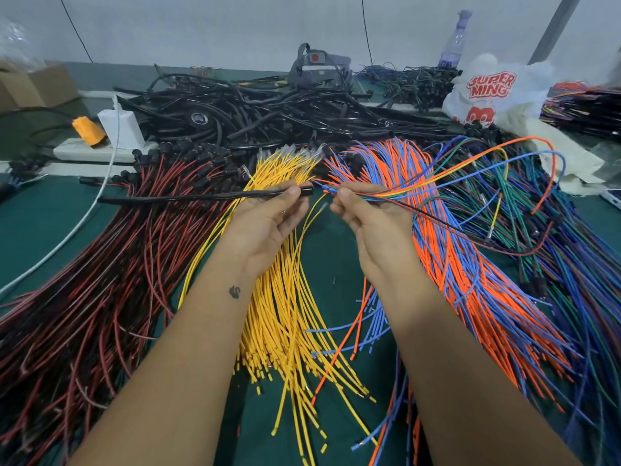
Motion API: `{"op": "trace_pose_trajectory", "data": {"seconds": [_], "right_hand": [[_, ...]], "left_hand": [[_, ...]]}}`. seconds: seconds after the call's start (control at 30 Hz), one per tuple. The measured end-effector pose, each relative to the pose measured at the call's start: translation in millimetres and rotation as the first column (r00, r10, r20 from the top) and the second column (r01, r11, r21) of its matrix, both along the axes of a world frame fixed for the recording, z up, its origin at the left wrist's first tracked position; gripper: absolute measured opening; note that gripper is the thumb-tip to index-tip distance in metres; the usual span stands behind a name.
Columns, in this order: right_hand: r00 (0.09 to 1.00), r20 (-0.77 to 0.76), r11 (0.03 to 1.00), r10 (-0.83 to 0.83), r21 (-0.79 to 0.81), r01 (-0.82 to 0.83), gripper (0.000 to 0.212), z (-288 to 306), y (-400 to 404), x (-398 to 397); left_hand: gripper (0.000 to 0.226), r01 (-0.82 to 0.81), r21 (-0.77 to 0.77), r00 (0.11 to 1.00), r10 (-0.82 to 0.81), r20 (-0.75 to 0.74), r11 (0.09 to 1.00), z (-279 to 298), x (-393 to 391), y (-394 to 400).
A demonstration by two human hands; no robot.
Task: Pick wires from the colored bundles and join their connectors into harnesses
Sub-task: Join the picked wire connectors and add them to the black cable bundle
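While both of my hands hover over the green mat, what matters is the small gap between what each one holds. My left hand pinches a black sleeve close to its open end, thumb and fingertips curled round it; the sleeve lies nearly level, its long axis running left to right, its far end trailing off over the red-and-black bundle and its mouth facing my right hand. My right hand pinches a gathered bunch of picked wires, orange, blue, yellow and green among them, with their tips poking out leftward past my thumb, pointing almost straight at the sleeve's mouth. The tips and the mouth are just apart, not touching, and they sit close to one line, the wire ends perhaps a touch lower. One loose yellow wire droops below the gap, its clear terminal hanging near my right fingers; I cannot tell whether those fingers hold it.

Behind the grip the picked wires arc up and right over the orange-and-blue bundle, so their weight pulls that way. The yellow bundle lies between my forearms. I judge the next move to be a short push of the right hand leftward along the sleeve's axis, with the left holding steady; stray tips could splay and miss the opening.
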State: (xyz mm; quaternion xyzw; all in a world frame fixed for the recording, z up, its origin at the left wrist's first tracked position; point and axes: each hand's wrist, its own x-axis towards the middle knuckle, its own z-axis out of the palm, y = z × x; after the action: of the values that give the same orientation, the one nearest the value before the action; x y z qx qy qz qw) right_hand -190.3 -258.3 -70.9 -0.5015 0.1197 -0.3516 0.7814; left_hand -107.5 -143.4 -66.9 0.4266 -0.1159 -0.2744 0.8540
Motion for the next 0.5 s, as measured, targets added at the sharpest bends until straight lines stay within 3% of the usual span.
{"op": "trace_pose_trajectory", "data": {"seconds": [0.33, 0.5], "right_hand": [[0.997, 0.023, 0.997, 0.071, 0.019, -0.072, 0.009, -0.2, -0.1, -0.6], [0.998, 0.035, 0.997, 0.044, 0.063, -0.047, 0.014, 0.9, 0.2, -0.6]], "left_hand": [[0.008, 0.085, 0.050, 0.996, -0.085, 0.003, 0.995, 0.9, -2.2, 1.7], [0.008, 0.093, 0.036, 0.996, -0.093, -0.005, 0.995, 0.8, -2.8, 1.6]]}}
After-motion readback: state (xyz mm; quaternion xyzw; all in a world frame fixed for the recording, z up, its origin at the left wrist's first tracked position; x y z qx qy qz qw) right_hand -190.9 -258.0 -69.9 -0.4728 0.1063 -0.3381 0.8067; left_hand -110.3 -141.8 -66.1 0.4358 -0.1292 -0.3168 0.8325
